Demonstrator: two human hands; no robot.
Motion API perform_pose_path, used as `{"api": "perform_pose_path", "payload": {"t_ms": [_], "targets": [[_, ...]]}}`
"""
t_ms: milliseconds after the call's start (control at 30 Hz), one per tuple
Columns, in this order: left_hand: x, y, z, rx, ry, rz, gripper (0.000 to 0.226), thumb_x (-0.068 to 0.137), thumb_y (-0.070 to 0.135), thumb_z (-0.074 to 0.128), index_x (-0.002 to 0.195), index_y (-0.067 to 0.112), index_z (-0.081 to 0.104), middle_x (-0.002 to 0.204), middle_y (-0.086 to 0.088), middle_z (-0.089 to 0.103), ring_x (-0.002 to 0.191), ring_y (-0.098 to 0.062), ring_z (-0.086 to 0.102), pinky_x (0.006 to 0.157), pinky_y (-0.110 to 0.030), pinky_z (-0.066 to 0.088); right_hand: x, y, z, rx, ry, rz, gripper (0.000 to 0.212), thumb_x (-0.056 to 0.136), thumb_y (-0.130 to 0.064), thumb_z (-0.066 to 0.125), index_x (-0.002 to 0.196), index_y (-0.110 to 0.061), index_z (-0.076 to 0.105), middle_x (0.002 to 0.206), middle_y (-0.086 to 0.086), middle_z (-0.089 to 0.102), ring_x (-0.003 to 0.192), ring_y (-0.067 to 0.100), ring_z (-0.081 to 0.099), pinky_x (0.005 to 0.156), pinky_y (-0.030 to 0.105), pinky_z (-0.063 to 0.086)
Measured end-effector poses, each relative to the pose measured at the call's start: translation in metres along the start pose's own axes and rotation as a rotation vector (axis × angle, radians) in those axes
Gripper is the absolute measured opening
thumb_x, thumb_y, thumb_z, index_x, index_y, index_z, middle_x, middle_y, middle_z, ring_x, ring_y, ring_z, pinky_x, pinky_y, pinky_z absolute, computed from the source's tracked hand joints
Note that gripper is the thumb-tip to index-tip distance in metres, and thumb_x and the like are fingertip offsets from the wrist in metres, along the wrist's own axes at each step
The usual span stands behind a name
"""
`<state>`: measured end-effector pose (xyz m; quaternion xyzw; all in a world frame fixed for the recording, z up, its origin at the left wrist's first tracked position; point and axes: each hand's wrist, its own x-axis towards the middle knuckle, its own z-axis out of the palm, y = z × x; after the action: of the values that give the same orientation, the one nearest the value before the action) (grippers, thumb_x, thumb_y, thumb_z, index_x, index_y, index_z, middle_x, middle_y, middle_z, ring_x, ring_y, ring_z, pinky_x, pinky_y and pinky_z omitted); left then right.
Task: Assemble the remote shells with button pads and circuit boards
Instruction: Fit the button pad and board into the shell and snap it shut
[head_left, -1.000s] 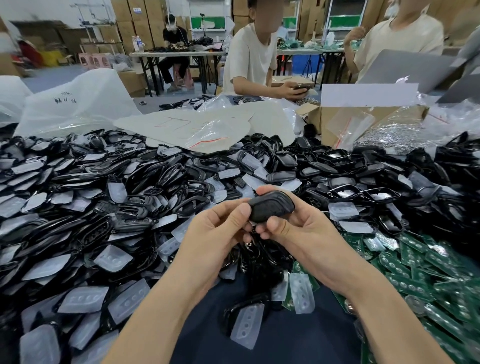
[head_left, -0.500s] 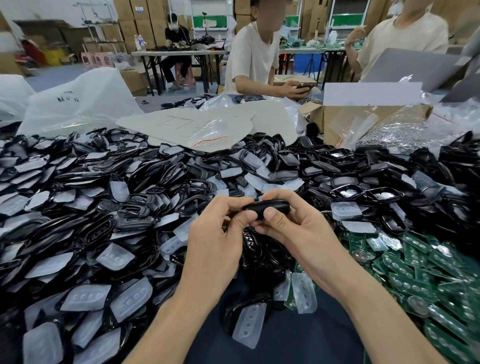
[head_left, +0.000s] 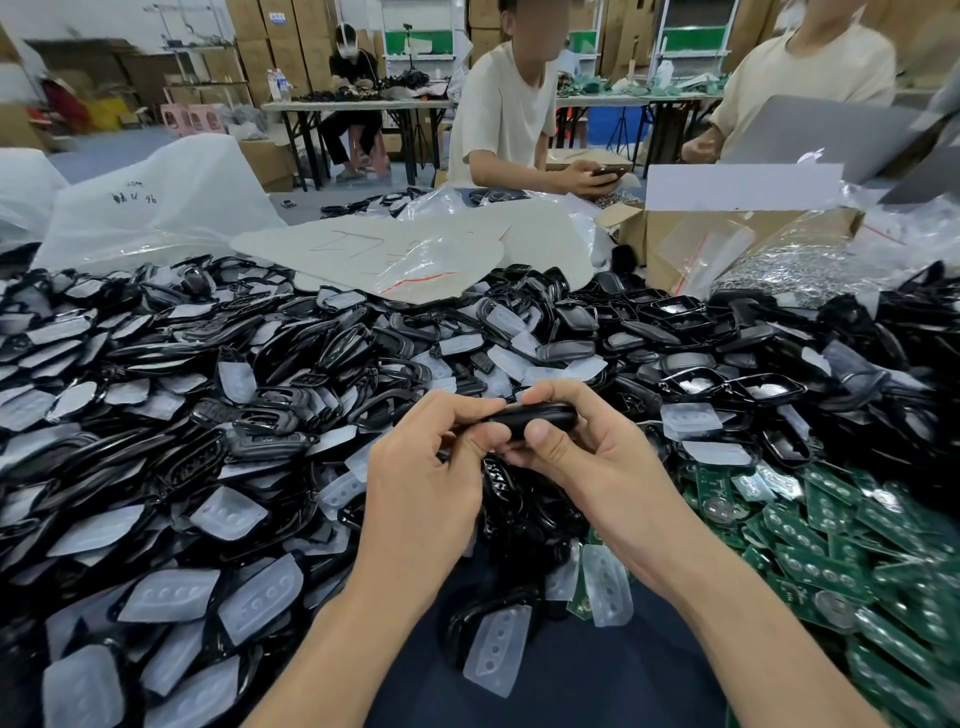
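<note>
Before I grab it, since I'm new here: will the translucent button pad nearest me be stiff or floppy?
Probably floppy: the button pad looks like thin translucent rubber. Likely very light, being a sheet with shallow domes. It leans on a black shell, so it may slide off when nudged.

The left grip (head_left: 421, 488) and the right grip (head_left: 587, 467) together pinch a black remote shell (head_left: 535, 415), held edge-on between thumbs and fingers. Below them lies a heap of black shells (head_left: 208, 364) mixed with translucent button pads (head_left: 498, 649). Green circuit boards (head_left: 857, 545) are piled at the right on the dark surface (head_left: 545, 696).
</note>
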<state>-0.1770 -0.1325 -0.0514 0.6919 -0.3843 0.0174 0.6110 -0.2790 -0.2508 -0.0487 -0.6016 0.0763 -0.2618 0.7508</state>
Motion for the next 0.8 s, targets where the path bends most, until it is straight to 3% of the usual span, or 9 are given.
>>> {"api": "perform_pose_path", "payload": {"t_ms": [300, 533, 633, 800], "targets": [[0.001, -0.001, 0.001, -0.037, -0.045, 0.017, 0.029, 0.095, 0.011, 0.067, 0.098, 0.04, 0.066, 0.094, 0.016, 0.07, 0.093, -0.009, 0.066, 0.078, -0.02, 0.05, -0.001, -0.002, 0.001, -0.056, 0.042, -0.026, 0.014, 0.089, -0.025, 0.068, 0.102, -0.026, 0.074, 0.102, 0.003, 0.075, 0.099, 0.019, 0.072, 0.089, 0.026, 0.057], [0.002, 0.002, 0.001, 0.014, -0.139, 0.077, 0.028, 0.096, 0.021, 0.067, 0.105, 0.048, 0.066, 0.103, 0.02, 0.063, 0.099, -0.003, 0.062, 0.078, -0.009, 0.044, -0.001, 0.0, -0.002, -0.158, 0.071, -0.027, 0.018, 0.089, -0.031, 0.068, 0.107, -0.028, 0.071, 0.107, 0.003, 0.075, 0.1, 0.019, 0.072, 0.09, 0.03, 0.057], [0.002, 0.0, 0.0, 0.06, -0.081, 0.12, 0.033, 0.096, 0.017, 0.067, 0.104, 0.049, 0.064, 0.101, 0.02, 0.062, 0.097, -0.004, 0.062, 0.078, -0.007, 0.042, 0.001, 0.0, 0.002, 0.054, 0.104, 0.01, 0.029, 0.088, -0.032, 0.067, 0.115, -0.023, 0.069, 0.11, 0.01, 0.073, 0.1, 0.021, 0.072, 0.088, 0.029, 0.057], [0.002, -0.004, 0.001, 0.064, -0.021, 0.151, 0.021, 0.098, 0.019, 0.062, 0.107, 0.038, 0.064, 0.103, 0.018, 0.061, 0.099, -0.005, 0.062, 0.081, -0.01, 0.044, 0.003, -0.004, 0.009, 0.416, 0.162, 0.163, 0.042, 0.088, -0.029, 0.063, 0.122, -0.005, 0.067, 0.116, 0.018, 0.074, 0.102, 0.023, 0.073, 0.084, 0.026, 0.059]]}}
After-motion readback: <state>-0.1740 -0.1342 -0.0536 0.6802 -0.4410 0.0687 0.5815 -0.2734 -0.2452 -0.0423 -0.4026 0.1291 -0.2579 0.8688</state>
